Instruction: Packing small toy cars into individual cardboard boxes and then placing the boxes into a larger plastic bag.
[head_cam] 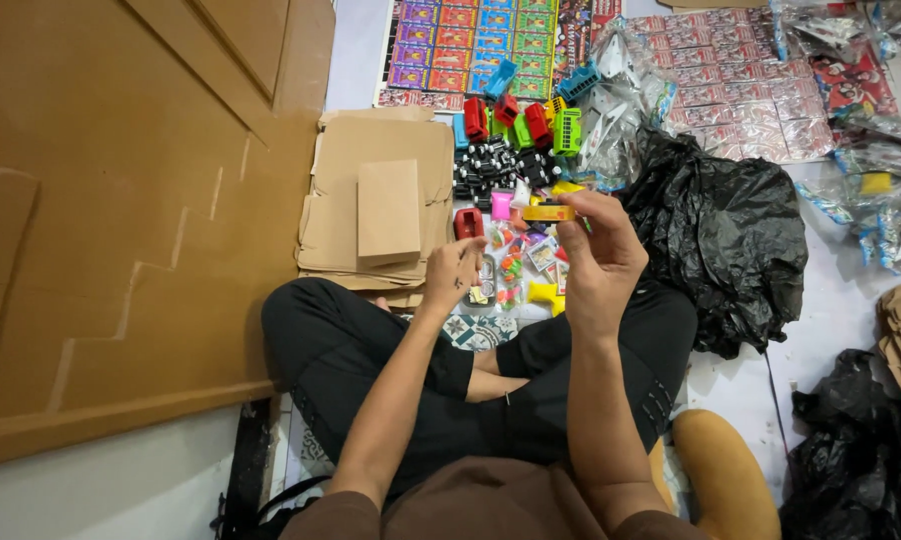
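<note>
My right hand point(599, 258) is raised and pinches a small yellow and orange toy part point(548, 212) between thumb and fingers. My left hand point(453, 274) hovers lower, fingers curled over a heap of small colourful toy pieces point(519, 266) on the floor in front of my crossed legs; whether it holds a piece I cannot tell. A red toy body point(468, 223) lies just beyond the left fingers. Further off sits a pile of black wheel parts point(493, 165) and a cluster of red, green and blue toy vehicles point(531, 120).
Flattened cardboard sheets point(386, 205) lie to the left, with large cardboard panels point(121, 200) beyond. A black plastic bag point(721, 240) sits to the right, clear packets point(621, 100) behind it. Printed card sheets point(471, 45) lie at the top. A yellow cushion point(726, 480) is by my right knee.
</note>
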